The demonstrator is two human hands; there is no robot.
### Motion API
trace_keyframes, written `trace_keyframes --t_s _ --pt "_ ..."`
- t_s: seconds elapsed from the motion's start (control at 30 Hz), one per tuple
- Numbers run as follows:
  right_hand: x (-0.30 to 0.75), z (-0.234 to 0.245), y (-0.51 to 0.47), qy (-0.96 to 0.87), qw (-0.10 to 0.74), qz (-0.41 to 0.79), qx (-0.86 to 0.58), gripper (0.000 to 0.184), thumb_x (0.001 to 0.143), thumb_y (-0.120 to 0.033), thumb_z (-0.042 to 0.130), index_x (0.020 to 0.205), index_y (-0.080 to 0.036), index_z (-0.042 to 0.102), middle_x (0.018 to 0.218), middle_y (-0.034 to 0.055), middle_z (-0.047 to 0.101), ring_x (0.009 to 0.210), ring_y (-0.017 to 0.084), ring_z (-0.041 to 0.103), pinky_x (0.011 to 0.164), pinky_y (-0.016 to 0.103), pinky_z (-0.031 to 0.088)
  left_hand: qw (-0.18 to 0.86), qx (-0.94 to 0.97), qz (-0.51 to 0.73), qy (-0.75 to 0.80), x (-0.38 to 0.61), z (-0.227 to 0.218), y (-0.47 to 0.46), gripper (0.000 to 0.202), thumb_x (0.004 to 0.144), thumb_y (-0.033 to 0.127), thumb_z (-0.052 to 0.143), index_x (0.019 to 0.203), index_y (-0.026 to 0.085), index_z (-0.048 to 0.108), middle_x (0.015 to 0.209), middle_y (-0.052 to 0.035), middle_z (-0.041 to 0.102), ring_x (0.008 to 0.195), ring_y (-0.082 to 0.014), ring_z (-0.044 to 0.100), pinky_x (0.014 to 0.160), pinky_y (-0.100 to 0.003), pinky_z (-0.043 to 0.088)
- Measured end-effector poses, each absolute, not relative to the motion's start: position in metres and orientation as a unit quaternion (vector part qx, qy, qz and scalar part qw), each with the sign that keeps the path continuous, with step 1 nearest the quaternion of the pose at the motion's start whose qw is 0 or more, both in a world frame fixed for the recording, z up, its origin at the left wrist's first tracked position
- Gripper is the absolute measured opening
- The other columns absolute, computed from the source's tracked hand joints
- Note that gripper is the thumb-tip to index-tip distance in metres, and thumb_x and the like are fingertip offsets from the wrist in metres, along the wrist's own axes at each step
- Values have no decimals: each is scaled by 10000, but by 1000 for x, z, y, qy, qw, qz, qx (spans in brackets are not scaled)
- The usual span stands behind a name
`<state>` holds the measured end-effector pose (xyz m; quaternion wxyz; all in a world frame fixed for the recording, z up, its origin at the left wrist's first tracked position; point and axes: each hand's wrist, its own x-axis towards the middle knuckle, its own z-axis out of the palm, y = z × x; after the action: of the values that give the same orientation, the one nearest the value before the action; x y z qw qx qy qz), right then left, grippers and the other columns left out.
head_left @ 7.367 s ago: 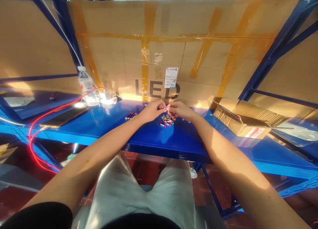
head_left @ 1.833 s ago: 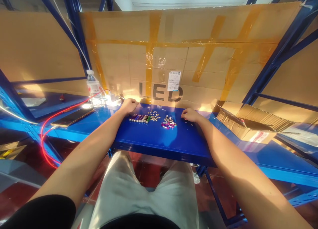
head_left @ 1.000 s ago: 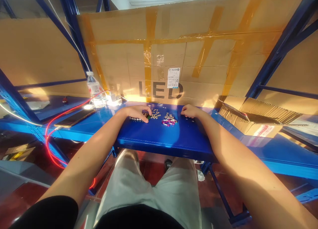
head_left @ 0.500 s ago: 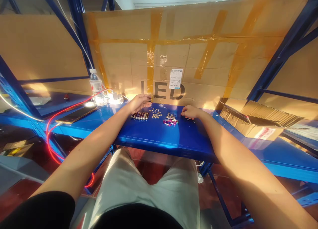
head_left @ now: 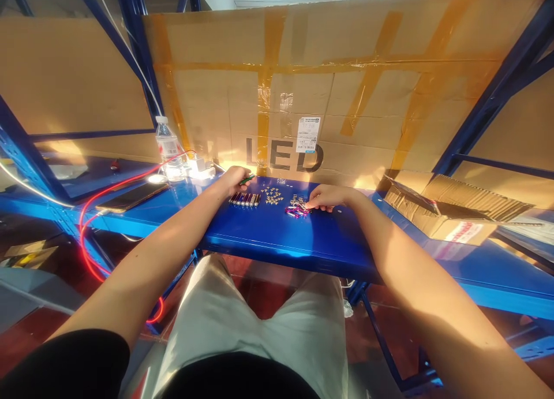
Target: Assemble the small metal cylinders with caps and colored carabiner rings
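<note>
Two hands are working apart: the left hand [head_left: 234,178] is pinching a green cylinder [head_left: 247,179] just behind the cylinder row [head_left: 244,199], the right hand [head_left: 329,196] is resting curled fingers [head_left: 312,203] on pink clips [head_left: 294,212], grip unclear.

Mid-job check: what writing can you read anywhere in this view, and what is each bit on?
"LED": big dark letters on the taped cardboard sheet at the back.
White sticker by those letters: print too small to read.
Red-printed label on the cardboard box at right: blurred, unreadable.
Water bottle label: too small to read.
</note>
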<state>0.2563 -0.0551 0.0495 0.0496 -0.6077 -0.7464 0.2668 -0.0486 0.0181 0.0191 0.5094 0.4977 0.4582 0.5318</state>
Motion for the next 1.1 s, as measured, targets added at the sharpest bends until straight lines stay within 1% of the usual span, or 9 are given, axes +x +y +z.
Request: trace_keyframes --t_s 0.2,0.37,0.5,0.63,0.87,1.0,1.1 --pt "261 44 -48 -781 44 303 -544 191 797 -337 788 757 -175 694 727 33 610 633 123 541 554 242 472 507 515 520 456 -52 16 21 188 637 55 607 735 185 513 726 -91 684 482 -102 437 439 -248 257" --pt "258 44 -49 -783 46 298 -544 236 715 -336 836 697 -174 665 662 27 595 603 122 528 539 246 469 512 526 506 452 -53 14 24 208 643 62 621 722 198 485 693 -83 659 467 -95 412 413 -235 269" --pt "252 47 -55 -795 28 270 -542 195 750 -261 758 646 -167 622 593 11 537 550 112 485 512 262 412 507 526 507 458 -54 13 27 221 646 48 630 733 198 492 675 -82 653 454 -96 413 392 -226 276" --pt "250 50 -60 -801 20 267 -536 223 767 -241 726 616 -169 579 574 -1 499 522 101 450 509 276 363 508 522 506 461 -55 13 27 226 660 26 629 748 189 499 657 -75 644 441 -95 422 376 -216 280" --pt "254 47 -57 -787 69 329 -518 279 753 -294 768 593 -194 563 578 13 515 529 118 452 509 289 382 503 524 508 463 -54 13 25 207 694 12 606 727 179 488 682 -83 658 442 -79 422 375 -206 271" --pt "256 44 -53 -780 73 326 -529 200 742 -268 757 624 -194 613 586 25 538 530 129 467 503 298 401 497 529 507 465 -54 13 26 202 686 23 610 712 177 483 695 -80 658 454 -77 429 385 -213 272" --pt "259 43 -50 -783 71 303 -539 189 753 -253 721 610 -187 618 577 31 539 524 136 482 506 309 407 492 531 506 469 -54 12 26 202 677 39 628 710 179 487 701 -75 656 461 -77 421 395 -222 264"
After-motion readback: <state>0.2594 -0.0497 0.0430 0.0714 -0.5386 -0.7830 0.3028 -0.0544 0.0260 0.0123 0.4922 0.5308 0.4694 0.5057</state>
